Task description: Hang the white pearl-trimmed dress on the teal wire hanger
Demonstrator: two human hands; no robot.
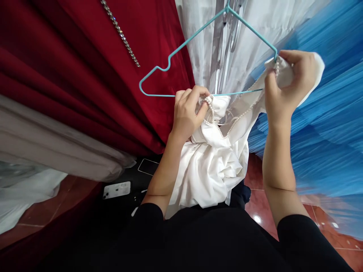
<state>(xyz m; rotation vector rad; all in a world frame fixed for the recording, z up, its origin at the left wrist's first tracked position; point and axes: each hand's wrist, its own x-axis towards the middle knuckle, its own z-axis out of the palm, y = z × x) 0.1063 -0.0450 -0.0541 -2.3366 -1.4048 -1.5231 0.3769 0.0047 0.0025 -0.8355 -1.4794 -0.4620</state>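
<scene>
Nearest my remote view, black clothing point(181, 241) fills the bottom, and just beyond it the white garment point(212, 170) lies bunched, its upper part drawn up to the teal hanger point(198, 32). My left hand point(189, 112) pinches cloth between thumb and fingers by the lower bar; whether it grips the bar too, I can't tell. My right hand point(293, 81) closes thumb and fingers on cloth at the hanger's right end, the wrist raised. For good handling here, I'd press the cloth rather than the pearl trim point(237, 120), hold the right shoulder firm while minding the left, keep the hanger level, and let the lap bear the weight so nothing drags on the beads. Off to the left lie a white phone point(116, 190), back up, and a dark-screened phone point(148, 167). I can read no brand, label or writing anywhere; any mark on the white phone's back is too small. Behind hang red fabric point(159, 34) with a glittering strip point(120, 33), sheer white fabric point(195, 49) and blue tulle point(334, 132).
</scene>
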